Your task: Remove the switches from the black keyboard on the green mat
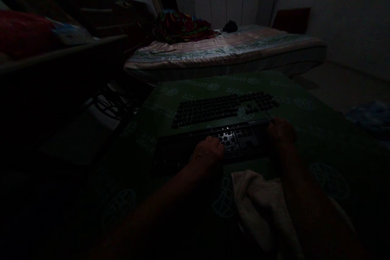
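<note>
My left hand (209, 152), knuckles up and fingers curled in, rests on the long black plastic keyboard base (250, 142) in dim light; I cannot tell whether the fingers are clamped on it. My right hand (282, 132) is bent at the base's right end — too dark to tell if its fingers are together or gripping anything. The base lies across the middle of the green worktop (195, 87) printed with white globes, the openings of its central section catching the light. Between it and the worktop's far edge, black plastic keycaps (207, 109) lie in keyboard-like rows, green surface showing in a gap toward their right end. A crumpled pale cloth (258, 199) lies on the near side of the base, partly behind my right forearm. Beyond the far edge stands a bed with a pale striped cover (231, 50), bearing a dark red patterned fabric heap (183, 26) — and, past the worktop's far-left corner, dark spoked metalwork (111, 101).
</note>
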A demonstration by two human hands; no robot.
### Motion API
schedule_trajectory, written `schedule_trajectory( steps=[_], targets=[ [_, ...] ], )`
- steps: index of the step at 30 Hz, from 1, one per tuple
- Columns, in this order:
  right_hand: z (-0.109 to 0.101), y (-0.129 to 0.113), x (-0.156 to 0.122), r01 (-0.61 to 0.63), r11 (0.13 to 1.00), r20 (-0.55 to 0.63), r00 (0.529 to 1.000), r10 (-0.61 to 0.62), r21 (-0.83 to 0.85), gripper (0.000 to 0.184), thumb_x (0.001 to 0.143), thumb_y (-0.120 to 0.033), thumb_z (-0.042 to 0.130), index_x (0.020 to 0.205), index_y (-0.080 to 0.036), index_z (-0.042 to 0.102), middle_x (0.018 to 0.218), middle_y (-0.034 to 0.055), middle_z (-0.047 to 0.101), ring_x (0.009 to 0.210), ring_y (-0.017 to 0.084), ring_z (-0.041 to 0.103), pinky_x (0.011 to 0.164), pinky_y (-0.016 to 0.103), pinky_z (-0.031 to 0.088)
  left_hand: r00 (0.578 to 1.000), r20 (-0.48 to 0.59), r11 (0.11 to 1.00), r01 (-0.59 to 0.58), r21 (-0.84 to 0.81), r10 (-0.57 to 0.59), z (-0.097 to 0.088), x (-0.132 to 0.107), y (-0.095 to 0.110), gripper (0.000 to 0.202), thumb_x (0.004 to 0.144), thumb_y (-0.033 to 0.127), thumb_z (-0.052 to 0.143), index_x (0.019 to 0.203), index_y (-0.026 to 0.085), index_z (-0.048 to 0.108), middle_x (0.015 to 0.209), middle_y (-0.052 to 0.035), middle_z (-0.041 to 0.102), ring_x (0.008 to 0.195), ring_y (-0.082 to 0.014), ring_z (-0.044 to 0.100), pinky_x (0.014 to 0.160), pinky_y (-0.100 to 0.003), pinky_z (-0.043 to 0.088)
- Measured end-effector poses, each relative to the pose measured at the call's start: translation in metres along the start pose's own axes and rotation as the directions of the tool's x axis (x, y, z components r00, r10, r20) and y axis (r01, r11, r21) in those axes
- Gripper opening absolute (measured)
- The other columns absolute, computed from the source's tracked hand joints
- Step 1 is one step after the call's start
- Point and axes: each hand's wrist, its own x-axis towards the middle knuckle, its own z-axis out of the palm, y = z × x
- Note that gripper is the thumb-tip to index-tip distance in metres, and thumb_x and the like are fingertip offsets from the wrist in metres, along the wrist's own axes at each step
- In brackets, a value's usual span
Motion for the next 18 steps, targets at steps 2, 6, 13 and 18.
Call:
schedule_trajectory(
  steps=[2, 6, 13, 18],
  targets=[
    [0.000, 0.000, 0.000, 0.013, 1.000, 0.004, 1.000, -0.013, -0.007, 0.034, 0.082, -0.022, 0.038, 0.099, -0.015, 0.067, 0.098, 0.0169, 0.065, 0.089, 0.028, 0.062, 0.069, 0.037, 0.048, 0.998, -0.022, 0.998, 0.059, -0.015, -0.060, 0.000, -0.002, 0.002, 0.018, 0.077, 0.008, 0.042, 0.086, 0.014, 0.057, 0.087, -0.0114, 0.056, 0.087, -0.0236, 0.050, 0.068, -0.034, 0.045],
    [0.000, 0.000, 0.001, 0.010, 1.000, -0.007, 1.000, -0.010, -0.009, 0.034, 0.082, -0.023, 0.037, 0.098, -0.016, 0.067, 0.099, 0.0162, 0.065, 0.089, 0.028, 0.062, 0.069, 0.036, 0.048, 0.996, 0.057, 0.998, 0.065, -0.026, -0.063, -0.005, 0.000, 0.000, 0.019, 0.075, 0.009, 0.043, 0.084, 0.015, 0.060, 0.087, -0.0107, 0.059, 0.085, -0.0236, 0.053, 0.066, -0.033, 0.046],
    [0.000, -0.001, 0.000, 0.002, 1.000, -0.005, 1.000, -0.003, -0.015, 0.034, 0.082, -0.025, 0.039, 0.100, -0.016, 0.067, 0.100, 0.0160, 0.065, 0.089, 0.027, 0.062, 0.069, 0.035, 0.048, 0.991, 0.135, 0.995, 0.001, -0.100, 0.013, -0.016, 0.013, -0.022, 0.020, 0.072, 0.015, 0.050, 0.086, 0.017, 0.064, 0.090, -0.0072, 0.063, 0.084, -0.0207, 0.059, 0.070, -0.030, 0.047],
    [0.001, -0.002, 0.002, 0.002, 0.999, -0.015, 1.000, -0.002, -0.040, 0.034, 0.082, -0.022, 0.039, 0.100, -0.017, 0.067, 0.100, 0.0150, 0.065, 0.090, 0.027, 0.062, 0.070, 0.035, 0.048, 0.999, 0.034, 1.000, -0.001, -0.018, 0.001, -0.008, 0.012, -0.014, 0.021, 0.075, 0.013, 0.047, 0.089, 0.017, 0.062, 0.092, -0.0082, 0.061, 0.087, -0.0202, 0.055, 0.067, -0.028, 0.046]
  ],
)
